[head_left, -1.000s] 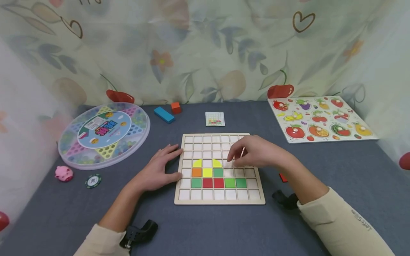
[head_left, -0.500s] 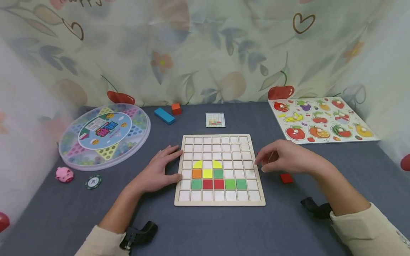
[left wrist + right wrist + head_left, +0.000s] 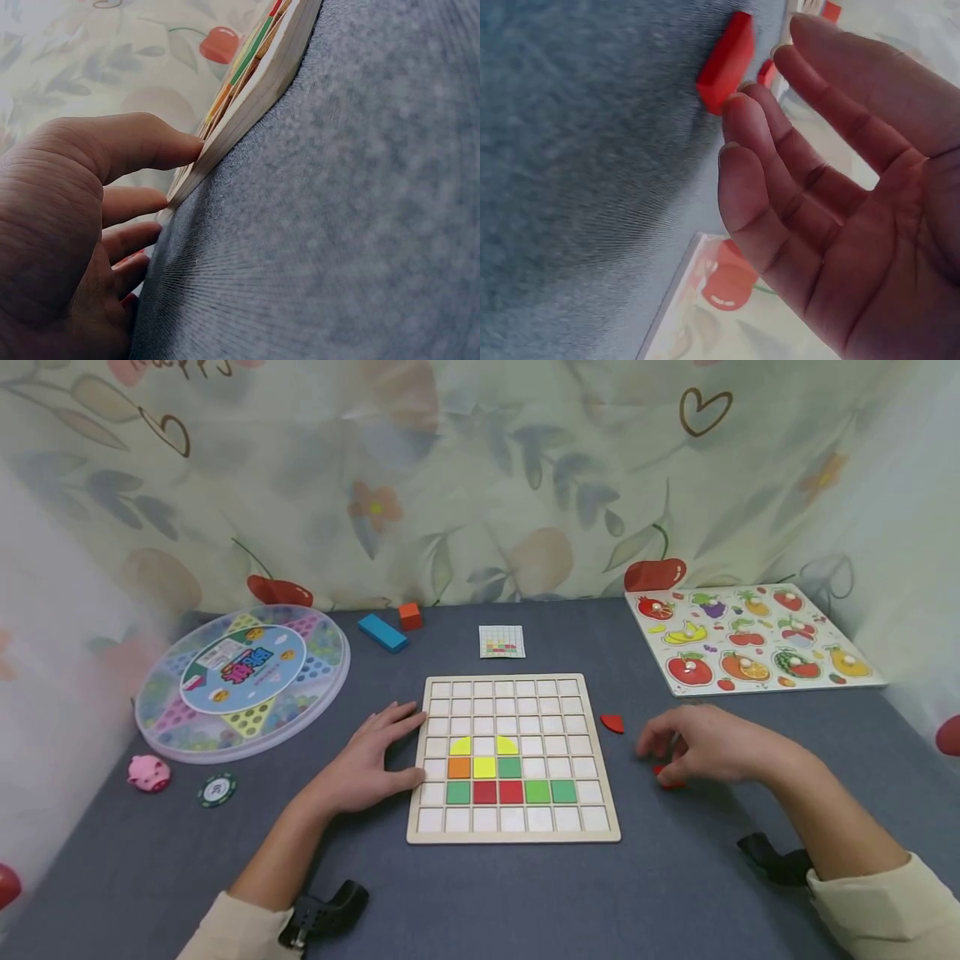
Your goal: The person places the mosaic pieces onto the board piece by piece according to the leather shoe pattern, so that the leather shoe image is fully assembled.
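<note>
A wooden grid board (image 3: pixel 513 838) lies flat, with coloured tiles in some cells: yellow quarter-rounds, orange, yellow, green and red squares. My left hand (image 3: pixel 367 762) touches its left edge with thumb and fingertips; the left wrist view shows the thumb (image 3: pixel 154 144) against the board's rim. To the board's right, my right hand (image 3: pixel 711 745) hovers with loosely bent fingers over a red square tile (image 3: pixel 729 64), which its fingers partly hide in the head view. In the right wrist view, the fingertips stay apart from that tile. A red quarter-round tile (image 3: pixel 612 723) lies between board and right hand.
Behind the board lies a small pattern card (image 3: pixel 502 642). A round game box (image 3: pixel 337 693), a pink pig (image 3: pixel 149 773) and a poker chip (image 3: pixel 217 789) are at left. A blue block (image 3: pixel 382 632) and orange cube (image 3: pixel 409 616) sit behind; a fruit puzzle (image 3: pixel 720 647) lies back right.
My right hand has moved right, from above the board to the red square tile, uncovering the red quarter-round tile. My left hand stays at the board's edge. The tiles on the board look unchanged.
</note>
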`<state>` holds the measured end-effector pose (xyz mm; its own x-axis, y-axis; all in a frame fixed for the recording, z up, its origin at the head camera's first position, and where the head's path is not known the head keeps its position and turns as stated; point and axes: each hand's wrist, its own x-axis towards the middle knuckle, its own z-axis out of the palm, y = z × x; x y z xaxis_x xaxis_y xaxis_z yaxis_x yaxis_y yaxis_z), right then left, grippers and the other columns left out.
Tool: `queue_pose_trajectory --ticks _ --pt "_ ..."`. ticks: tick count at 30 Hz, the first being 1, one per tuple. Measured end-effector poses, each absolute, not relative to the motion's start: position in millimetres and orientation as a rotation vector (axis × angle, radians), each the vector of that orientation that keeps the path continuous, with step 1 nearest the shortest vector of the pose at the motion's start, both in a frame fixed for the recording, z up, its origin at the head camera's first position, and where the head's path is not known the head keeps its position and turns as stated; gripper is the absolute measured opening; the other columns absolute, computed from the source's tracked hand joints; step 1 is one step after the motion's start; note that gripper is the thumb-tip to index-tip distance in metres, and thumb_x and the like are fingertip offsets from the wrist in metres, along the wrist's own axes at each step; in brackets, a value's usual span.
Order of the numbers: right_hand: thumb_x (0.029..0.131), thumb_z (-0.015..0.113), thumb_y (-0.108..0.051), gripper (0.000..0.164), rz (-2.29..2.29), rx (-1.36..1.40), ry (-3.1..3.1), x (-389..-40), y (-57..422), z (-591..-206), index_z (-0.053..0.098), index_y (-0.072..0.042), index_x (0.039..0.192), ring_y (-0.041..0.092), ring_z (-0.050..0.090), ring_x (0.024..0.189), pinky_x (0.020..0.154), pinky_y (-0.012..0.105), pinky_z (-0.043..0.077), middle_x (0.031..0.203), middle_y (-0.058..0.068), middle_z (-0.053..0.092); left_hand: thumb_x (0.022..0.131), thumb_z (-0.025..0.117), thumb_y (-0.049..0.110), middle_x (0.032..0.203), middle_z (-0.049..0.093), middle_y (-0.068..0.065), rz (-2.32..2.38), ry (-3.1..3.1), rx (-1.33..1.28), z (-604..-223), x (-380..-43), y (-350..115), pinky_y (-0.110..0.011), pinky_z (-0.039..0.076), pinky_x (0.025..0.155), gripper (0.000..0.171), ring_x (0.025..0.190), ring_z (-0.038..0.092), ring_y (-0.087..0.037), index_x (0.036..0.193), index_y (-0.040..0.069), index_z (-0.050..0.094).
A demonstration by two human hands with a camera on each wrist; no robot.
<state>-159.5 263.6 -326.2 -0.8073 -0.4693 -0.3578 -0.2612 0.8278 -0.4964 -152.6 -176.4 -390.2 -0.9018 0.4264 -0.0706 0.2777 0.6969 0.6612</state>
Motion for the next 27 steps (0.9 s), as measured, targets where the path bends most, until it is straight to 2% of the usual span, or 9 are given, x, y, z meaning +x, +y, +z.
queue_pose_trajectory --ticks 5,13,21,27 --pt "0.08 0.086 -0.014 0.025 -0.524 -0.516 2.561 -159.1 264.3 -331.1 0.073 -0.015 0.101 0.015 0.056 0.082 0.069 0.033 0.048 0.088 -0.002 0.063 0.093 0.072 0.034 0.171 0.025 -0.014 0.991 2.684 0.556 -390.8 -152.9 -176.2 -0.073 0.015 0.12 0.078 0.16 0.01 -0.042 0.161 0.013 0.039" --pt "0.08 0.085 -0.014 0.021 -0.484 -0.513 2.582 -159.7 265.7 -333.5 0.067 -0.015 0.092 0.015 0.054 0.077 0.068 0.032 0.045 0.082 -0.003 0.06 0.093 0.072 0.034 0.17 0.026 -0.014 0.993 2.691 0.557 -390.0 -152.4 -176.6 -0.073 0.016 0.12 0.078 0.159 0.01 -0.043 0.16 0.012 0.04" --pt "0.086 0.081 -0.016 0.016 -0.77 -0.493 2.478 -160.3 263.0 -322.5 0.068 -0.012 0.093 0.016 0.058 0.065 0.06 0.03 0.05 0.075 0.0 0.063 0.093 0.072 0.035 0.171 0.026 -0.013 0.99 2.684 0.544 -389.4 -152.3 -175.3 -0.073 0.015 0.12 0.078 0.16 0.01 -0.042 0.161 0.013 0.039" --pt "0.089 0.079 -0.018 0.014 -0.9 -0.54 2.404 -167.0 240.4 -315.2 0.07 -0.011 0.097 0.017 0.059 0.065 0.064 0.032 0.052 0.075 0.003 0.065 0.093 0.072 0.036 0.17 0.027 -0.014 0.99 2.686 0.548 -388.0 -152.5 -175.8 -0.073 0.014 0.121 0.078 0.159 0.011 -0.043 0.16 0.013 0.04"
